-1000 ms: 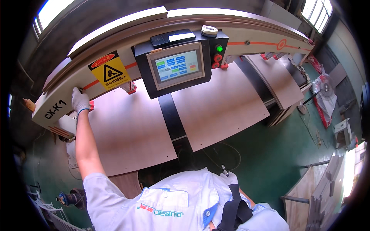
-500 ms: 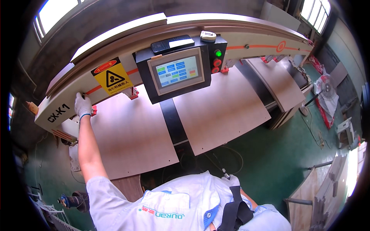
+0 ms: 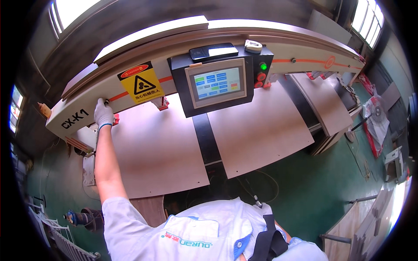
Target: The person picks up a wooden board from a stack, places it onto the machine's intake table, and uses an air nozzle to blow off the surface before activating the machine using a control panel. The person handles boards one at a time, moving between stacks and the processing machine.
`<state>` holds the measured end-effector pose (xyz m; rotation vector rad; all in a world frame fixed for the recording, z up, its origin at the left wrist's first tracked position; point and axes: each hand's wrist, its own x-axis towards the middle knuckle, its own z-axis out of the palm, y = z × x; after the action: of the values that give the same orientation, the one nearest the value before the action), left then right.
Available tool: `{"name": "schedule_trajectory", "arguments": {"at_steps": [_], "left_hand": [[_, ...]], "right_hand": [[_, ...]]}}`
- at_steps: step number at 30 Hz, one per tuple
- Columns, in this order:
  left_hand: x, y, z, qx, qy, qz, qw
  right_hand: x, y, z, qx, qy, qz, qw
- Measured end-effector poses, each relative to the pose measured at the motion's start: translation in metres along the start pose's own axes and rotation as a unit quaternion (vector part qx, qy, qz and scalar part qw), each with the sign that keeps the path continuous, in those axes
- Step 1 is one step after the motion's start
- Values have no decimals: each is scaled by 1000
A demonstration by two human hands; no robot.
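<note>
My left hand [image 3: 103, 115], in a white knitted glove, reaches to the left end of the machine's long beam [image 3: 283, 65]. Its fingers close on a small dark knob [image 3: 106, 102] on the beam's front face. Low at my waist is my right hand [image 3: 263, 209], also gloved and partly covered by a black strap [image 3: 271, 239]. From it sticks a small metal nozzle [image 3: 257, 202]; the rest of that tool is hidden. Two wood-grain panels, a left panel [image 3: 156, 152] and a right panel [image 3: 261, 126], lie flat beneath the beam.
A control box with a lit touchscreen [image 3: 219, 82] juts from the beam, with a phone [image 3: 213, 51] and a tape measure [image 3: 253, 46] on top. Another panel [image 3: 322, 104] lies farther right. A thin hose [image 3: 276, 185] loops over the green floor. Stacked boards [image 3: 370, 217] stand at lower right.
My view has shifted, so the machine and panels appear farther right. The left hand keeps its hold on the knob, and the right hand stays low with the nozzle.
</note>
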<state>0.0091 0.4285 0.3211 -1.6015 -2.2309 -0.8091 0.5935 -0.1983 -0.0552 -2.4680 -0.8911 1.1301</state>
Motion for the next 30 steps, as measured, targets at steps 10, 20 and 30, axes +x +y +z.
{"name": "schedule_trajectory", "arguments": {"at_steps": [10,20,30], "left_hand": [[-3,6,-9,-22,-13,4,1000],[-4,-6,-8,-25,-6,-9,1000],[-4,-7,-10,-17,-3,1,1000]], "right_hand": [[9,6,2,-36,-11,-14,999],[-10,-31,-14,-40,-5,-4,999],[-2,-22,-5,-14,-17,9,1000]]}}
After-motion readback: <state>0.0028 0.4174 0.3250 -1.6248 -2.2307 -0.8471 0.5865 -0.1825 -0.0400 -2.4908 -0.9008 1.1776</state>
